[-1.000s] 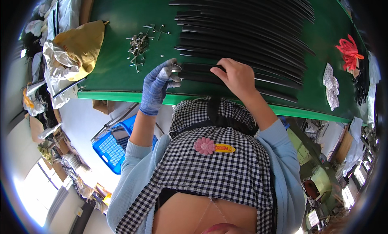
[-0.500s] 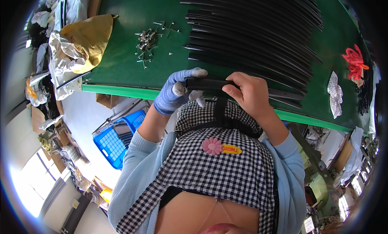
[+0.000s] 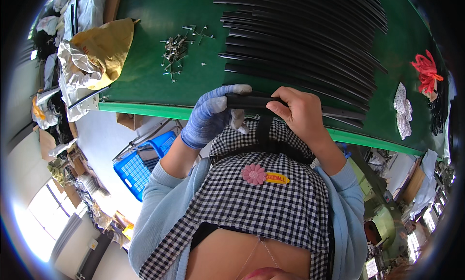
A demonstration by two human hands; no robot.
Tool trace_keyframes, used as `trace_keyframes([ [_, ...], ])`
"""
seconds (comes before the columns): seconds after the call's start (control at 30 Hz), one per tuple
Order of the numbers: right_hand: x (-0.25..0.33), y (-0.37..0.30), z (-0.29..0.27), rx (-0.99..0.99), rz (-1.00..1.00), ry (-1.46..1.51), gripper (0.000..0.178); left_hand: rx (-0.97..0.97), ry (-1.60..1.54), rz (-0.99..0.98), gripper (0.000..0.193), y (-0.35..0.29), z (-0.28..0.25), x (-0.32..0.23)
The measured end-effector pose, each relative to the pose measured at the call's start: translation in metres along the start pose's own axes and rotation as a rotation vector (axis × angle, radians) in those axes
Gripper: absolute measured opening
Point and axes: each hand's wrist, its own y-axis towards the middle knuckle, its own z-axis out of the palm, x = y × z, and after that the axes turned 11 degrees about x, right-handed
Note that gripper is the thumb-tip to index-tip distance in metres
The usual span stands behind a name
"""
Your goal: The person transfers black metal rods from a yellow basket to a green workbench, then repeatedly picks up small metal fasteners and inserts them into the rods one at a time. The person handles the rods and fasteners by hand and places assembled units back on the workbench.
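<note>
Crumpled yellow sack [image 3: 116, 47], creased, matte, on smooth green worktop [image 3: 140, 89]. Small heap of thin, bent, shiny metal clips [image 3: 174, 50]. Left hand [image 3: 206, 115], in ribbed blue knit glove with greyish fingertips, closed round left end of strip [image 3: 249, 102]: black, slim, straight, at worktop's near edge. Right hand [image 3: 298, 113], bare, pinching strip farther along. Beyond, long black rods [image 3: 300, 45] in near-parallel rows. Far right: speckled pale cloth [image 3: 402, 110], twisted; bright red bundle [image 3: 426, 72], knotted.

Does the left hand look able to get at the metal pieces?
Probably yes: the metal pieces lie on the green table, ahead-left of the left hand, with no obstacle seen between. It is at one end of the black strip, though, so it may need freeing.
</note>
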Motion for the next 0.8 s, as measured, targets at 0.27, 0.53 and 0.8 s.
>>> trace_keyframes([
  [0.27, -0.007, 0.007, -0.001, -0.049, 0.058, -0.039, 0.046, -0.250, 0.335, 0.114, 0.049, -0.005, 0.018, -0.010],
  [0.53, -0.018, 0.013, 0.022, -0.106, 0.061, -0.107, 0.037, -0.482, 1.266, 0.163, 0.018, -0.014, -0.025, -0.005],
  [0.8, -0.071, 0.024, 0.085, -0.115, -0.110, -0.359, 0.024, -0.614, 1.586, -0.223, 0.023, -0.021, -0.078, 0.026],
])
